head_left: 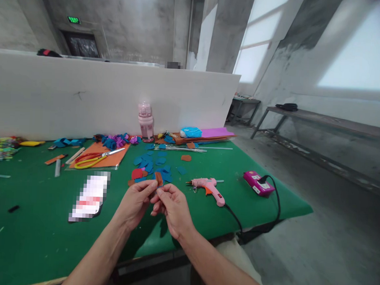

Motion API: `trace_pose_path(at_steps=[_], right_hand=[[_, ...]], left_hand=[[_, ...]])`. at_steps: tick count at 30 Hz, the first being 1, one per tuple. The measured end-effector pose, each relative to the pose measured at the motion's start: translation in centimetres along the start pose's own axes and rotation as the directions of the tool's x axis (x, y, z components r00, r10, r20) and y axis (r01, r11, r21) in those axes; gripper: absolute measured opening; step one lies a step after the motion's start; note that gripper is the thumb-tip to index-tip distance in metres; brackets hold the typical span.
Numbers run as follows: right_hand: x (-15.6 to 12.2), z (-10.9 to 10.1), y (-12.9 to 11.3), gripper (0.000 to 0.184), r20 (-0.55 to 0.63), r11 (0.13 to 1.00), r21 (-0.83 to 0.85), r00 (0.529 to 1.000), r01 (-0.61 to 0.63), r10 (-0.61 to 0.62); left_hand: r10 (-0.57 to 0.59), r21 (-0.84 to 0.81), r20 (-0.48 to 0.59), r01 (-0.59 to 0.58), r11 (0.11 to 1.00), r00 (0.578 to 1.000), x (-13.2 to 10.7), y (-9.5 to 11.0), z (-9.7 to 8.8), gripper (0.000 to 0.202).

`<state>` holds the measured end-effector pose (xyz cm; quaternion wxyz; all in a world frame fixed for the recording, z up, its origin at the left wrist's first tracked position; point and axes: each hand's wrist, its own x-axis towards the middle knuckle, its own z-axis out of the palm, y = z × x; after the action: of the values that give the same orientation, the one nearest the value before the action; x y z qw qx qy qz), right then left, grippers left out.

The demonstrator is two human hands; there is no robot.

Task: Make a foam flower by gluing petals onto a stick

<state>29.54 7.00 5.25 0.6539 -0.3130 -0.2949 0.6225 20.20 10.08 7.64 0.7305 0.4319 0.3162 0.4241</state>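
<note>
Near the tabletop's (pixel 41 241) front edge, the left hand (pixel 138 200) pinches a brown scrap (pixel 158 178) beside the right hand (pixel 176 208) — narrow-fingered, hold unclear — probably shaping, next wanting steadiness.

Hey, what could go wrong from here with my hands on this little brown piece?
The glue gun lies near your right hand; if it's hot, brushing its nozzle might burn you.
Its black cord runs to the near edge of the table, so a snag could drag the gun.
Loose blue pieces lie just beyond your left hand and might get scattered.
</note>
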Motion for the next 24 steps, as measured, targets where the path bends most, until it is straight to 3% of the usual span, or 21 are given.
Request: trace_pose_path(at_steps=[9,24], right_hand=[[0.01,-0.05,-0.17,0.021,0.085,0.971,0.186,0.987,-0.154,0.140],[0.28,-0.68,0.19,0.018,0.173,0.924,0.264,0.956,-0.277,0.237]], left_hand=[[-0.021,-0.069,0.003,0.022,0.997,1.000,0.21,-0.48,-0.29,0.018],[-0.016,-0.059,-0.005,0.016,0.998,1.000,0.36,-0.42,-0.86,0.013]])
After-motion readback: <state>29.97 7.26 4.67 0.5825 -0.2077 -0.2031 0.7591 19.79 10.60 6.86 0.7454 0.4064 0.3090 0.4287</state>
